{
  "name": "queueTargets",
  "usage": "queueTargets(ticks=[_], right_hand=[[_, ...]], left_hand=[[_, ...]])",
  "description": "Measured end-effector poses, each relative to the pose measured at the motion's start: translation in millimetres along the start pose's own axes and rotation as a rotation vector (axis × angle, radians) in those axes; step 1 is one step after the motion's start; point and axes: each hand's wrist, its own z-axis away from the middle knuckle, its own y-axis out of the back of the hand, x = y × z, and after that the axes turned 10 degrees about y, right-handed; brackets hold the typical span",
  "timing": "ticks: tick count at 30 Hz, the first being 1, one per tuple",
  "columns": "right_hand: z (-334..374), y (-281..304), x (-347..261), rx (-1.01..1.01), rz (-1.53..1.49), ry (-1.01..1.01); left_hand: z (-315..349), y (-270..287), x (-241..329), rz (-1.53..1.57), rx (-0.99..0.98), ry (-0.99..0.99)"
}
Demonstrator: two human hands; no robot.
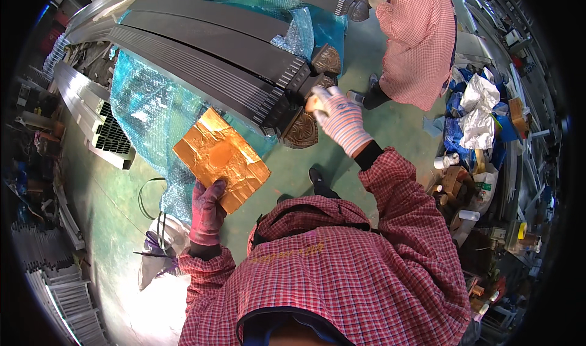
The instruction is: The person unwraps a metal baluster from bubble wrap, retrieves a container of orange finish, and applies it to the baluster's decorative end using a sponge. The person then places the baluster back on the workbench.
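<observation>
My left hand [207,209], in a pink glove, grips the lower edge of a crumpled copper-coloured foil sheet [221,157] and holds it up flat. My right hand [339,117], in a striped white glove, rests its fingertips on the end of a dark ribbed metal post [207,71] near its ornate cap. Two carved brown end pieces [300,132] [326,59] sit on the post ends. Several such posts lie side by side on blue bubble wrap [143,111]. Whether the right hand holds anything small I cannot tell.
Another person in a red checked shirt [415,41] stands at the far end of the posts. Silver aluminium profiles [91,114] are stacked at left. A heap of bags, tape rolls and boxes [476,120] lines the right side. A green floor [122,199] lies below.
</observation>
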Motion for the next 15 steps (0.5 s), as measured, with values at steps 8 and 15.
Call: queueTargets(ticks=[8,15], right_hand=[[-9.9,10.4,-10.0,-0.053,-0.002,0.146],[-7.0,12.6,-19.1,-0.081,-0.024,0.137]], left_hand=[[1.8,1.0,-4.7,0.002,0.034,0.038],[-2.0,-1.9,-5.3,0.002,0.028,0.054]])
